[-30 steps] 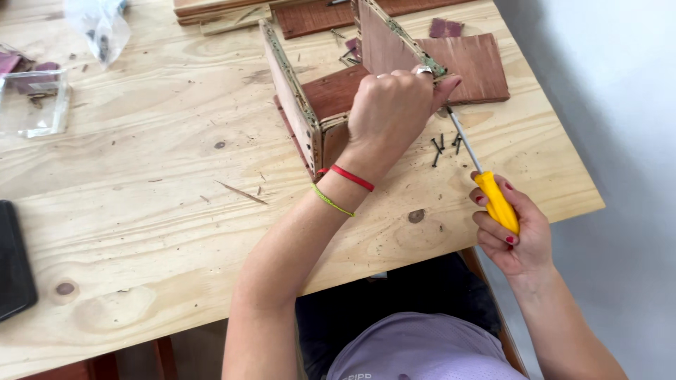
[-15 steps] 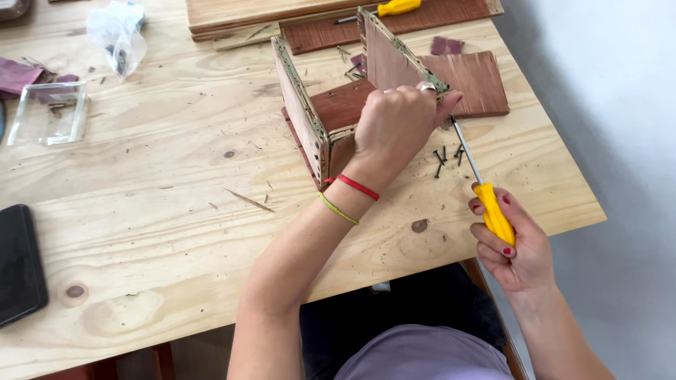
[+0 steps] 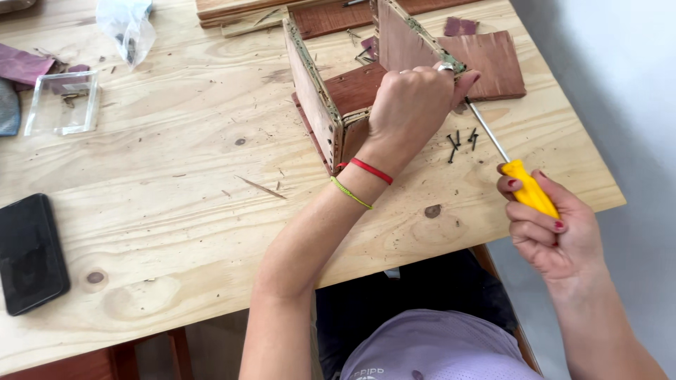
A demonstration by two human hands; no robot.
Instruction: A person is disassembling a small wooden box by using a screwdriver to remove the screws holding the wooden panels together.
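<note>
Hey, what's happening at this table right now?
A person is working on a small wooden box on a plywood table. The left hand grips the box's right panel, and the right hand holds a yellow-handled screwdriver with its tip at that panel's corner. Loose black screws lie beside it. A dark phone sits at the left.

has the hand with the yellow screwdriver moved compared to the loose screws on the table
No real move. The right hand keeps the yellow screwdriver just right of the loose black screws, shaft angled up toward the wooden box; only the camera shifted.
</note>
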